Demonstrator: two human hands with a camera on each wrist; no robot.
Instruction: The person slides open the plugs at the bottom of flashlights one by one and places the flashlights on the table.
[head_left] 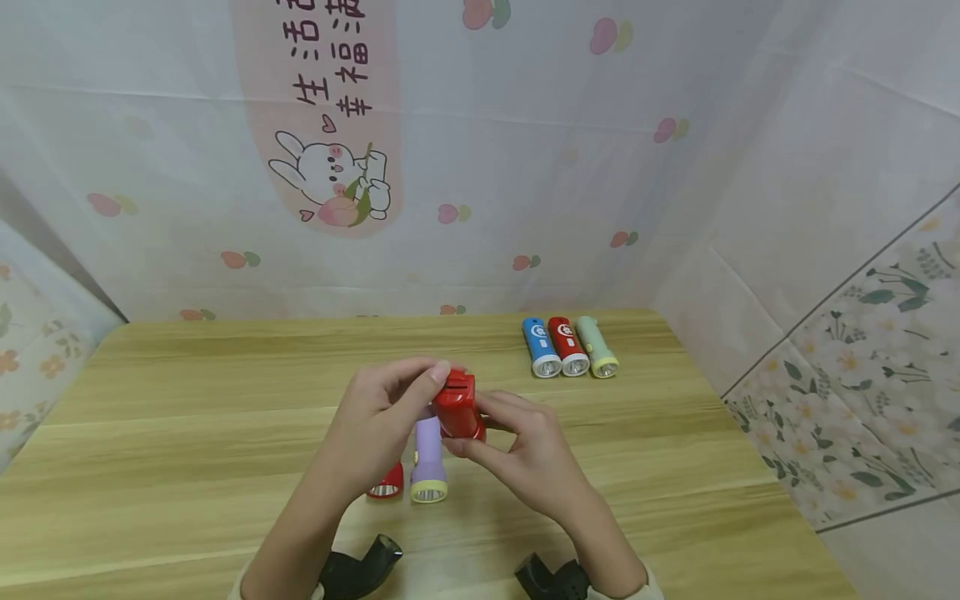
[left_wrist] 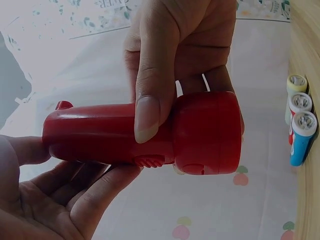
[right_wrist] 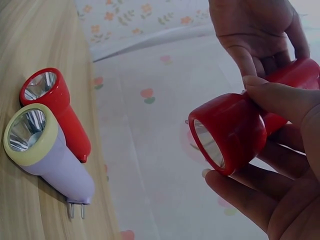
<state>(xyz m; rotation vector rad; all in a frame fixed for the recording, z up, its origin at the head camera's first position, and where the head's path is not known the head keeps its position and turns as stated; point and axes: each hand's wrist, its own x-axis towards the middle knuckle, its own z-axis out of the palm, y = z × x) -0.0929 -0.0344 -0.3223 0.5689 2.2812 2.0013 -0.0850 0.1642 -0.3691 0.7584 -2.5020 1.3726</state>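
Both hands hold one red flashlight (head_left: 457, 408) above the table. My left hand (head_left: 382, 404) grips its tail end, thumb against the end and fingers along the body. With thumb and fingers, my right hand (head_left: 528, 433) holds the body close to the wide head. The left wrist view shows the flashlight (left_wrist: 110, 132) lying sideways, a small red tab sticking up at its tail. Below the hands, a lilac flashlight (head_left: 428, 450) with a yellow rim lies beside another red flashlight (head_left: 386, 483), partly covered by my left arm. Two metal prongs (right_wrist: 77, 210) protrude from the lilac one's tail.
At the back right of the wooden table (head_left: 187, 467) lie a blue flashlight (head_left: 539, 342), a red flashlight with a white rim (head_left: 567, 342) and a pale green flashlight (head_left: 595, 340), side by side. A printed cloth (head_left: 480, 150) hangs behind the table.
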